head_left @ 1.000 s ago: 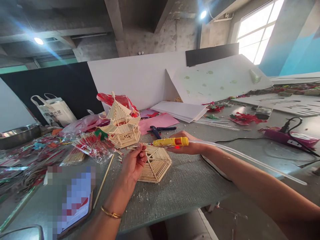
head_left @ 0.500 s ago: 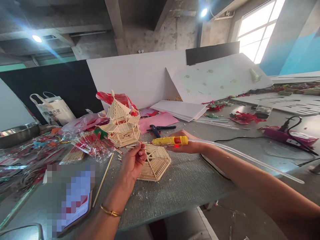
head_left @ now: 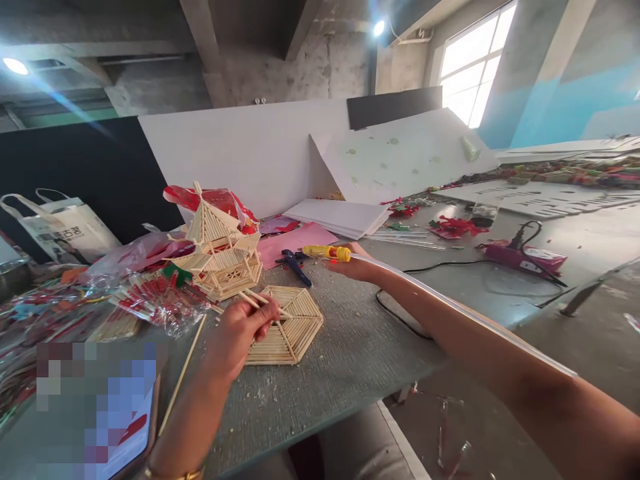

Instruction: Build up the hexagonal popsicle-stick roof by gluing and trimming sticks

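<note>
Left hand (head_left: 243,327) closed in a pinch, the person grips a couple of thin wooden sticks (head_left: 249,298) over the left part of a many-sided stick panel (head_left: 304,332). That panel lies flat on the bench (head_left: 370,357), its rows split by spokes; from where I stand I can't tell whether the held pieces touch it. Farther out, the right hand (head_left: 357,268) is wrapped around a yellow glue gun (head_left: 325,253), nozzle pointing left. A long clear glue stick (head_left: 440,293) runs out of its back and along the forearm. Near the nozzle lie dark blue pliers (head_left: 297,268). Beyond the left hand stands a tiered pagoda model (head_left: 225,250), built of similar pale sticks, with a peaked roof. Left of it, red and pale sticks (head_left: 160,293) lie in clear wrapping. One long, slim stick (head_left: 185,369) rests between the left forearm and a phone (head_left: 127,443) whose screen is blurred over. Off to the right sits a purple power strip (head_left: 525,257) with a black plug in it.
</note>
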